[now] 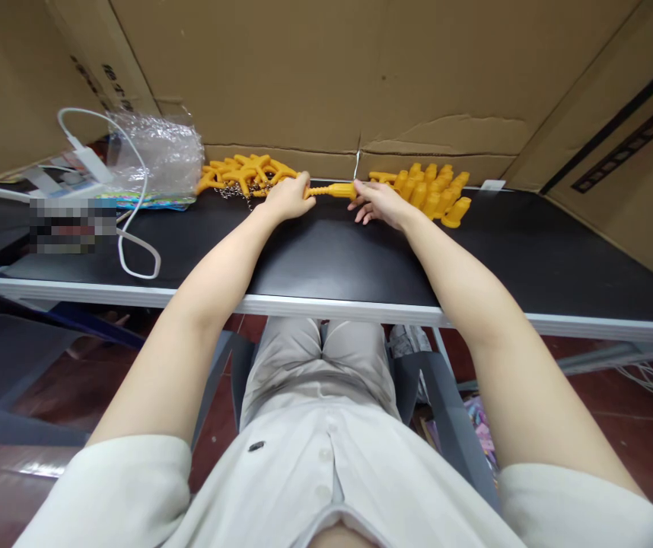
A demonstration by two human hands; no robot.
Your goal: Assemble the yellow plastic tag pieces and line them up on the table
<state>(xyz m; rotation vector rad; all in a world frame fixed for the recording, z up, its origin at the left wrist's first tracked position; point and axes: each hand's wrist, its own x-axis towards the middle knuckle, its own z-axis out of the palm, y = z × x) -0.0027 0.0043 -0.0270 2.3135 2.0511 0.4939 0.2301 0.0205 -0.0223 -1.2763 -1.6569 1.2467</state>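
Note:
Between my hands a yellow plastic piece with a threaded shaft and a wider ribbed end [338, 190] lies level above the black table. My left hand [289, 197] is closed around its left end, which the fingers hide. My right hand [380, 202] pinches the wider end with thumb and finger, the other fingers loosely curled. Left of my left hand is a heap of yellow branched plastic pieces [246, 171], with small metal chains [238, 190] beside it. Close to the right of my right hand, several yellow tapered plastic cylinders [432, 190] stand grouped together.
Clear plastic bags [158, 148] lie at the back left, next to a white cable [144, 179] that loops across the table. A cardboard wall [304, 76] rises behind. The metal table edge [349, 308] runs in front of my lap.

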